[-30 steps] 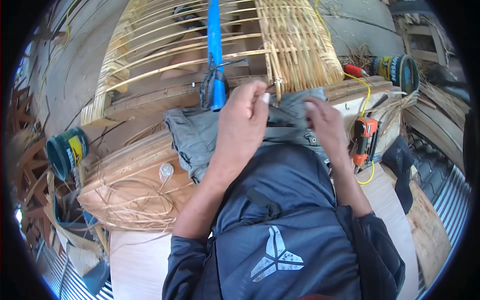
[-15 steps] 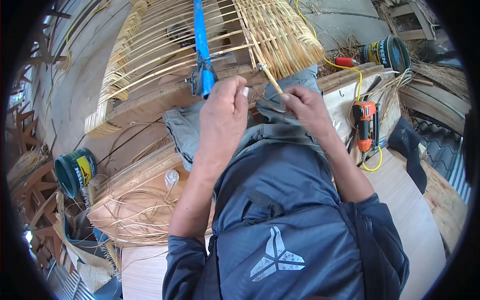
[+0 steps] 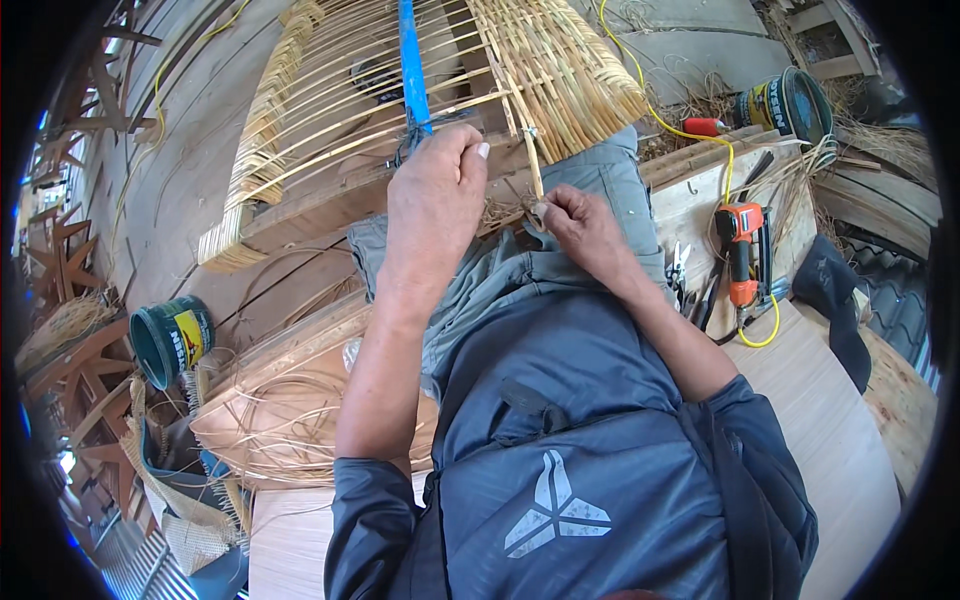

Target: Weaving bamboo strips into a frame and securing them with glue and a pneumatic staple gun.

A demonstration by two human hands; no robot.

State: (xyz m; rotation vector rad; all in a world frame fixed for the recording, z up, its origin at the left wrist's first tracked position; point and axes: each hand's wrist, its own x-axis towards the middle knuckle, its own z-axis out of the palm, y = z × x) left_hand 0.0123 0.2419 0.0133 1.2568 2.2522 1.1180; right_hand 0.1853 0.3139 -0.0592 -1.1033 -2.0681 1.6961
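Note:
A woven rattan frame lies ahead of me, with bare slats on its left part and dense weaving on its right. A blue pipe stands along its middle, its near end behind my left hand. My left hand is closed beside that end; what its fingers hold is hidden. My right hand is closed, its thumb and finger pinching a thin rattan strip just below the near end of a rattan pole. The frame's near edge rests by a wooden beam above my lap.
An orange nail gun with a yellow hose lies at right, beside pliers. Green buckets stand at far right and left. Loose rattan strips lie on a board at left. A red-handled piece lies beyond.
My right hand has moved down and left, toward the pole's near end. My left hand has shifted slightly up and left, covering the blue pipe's end. The view has shifted a little.

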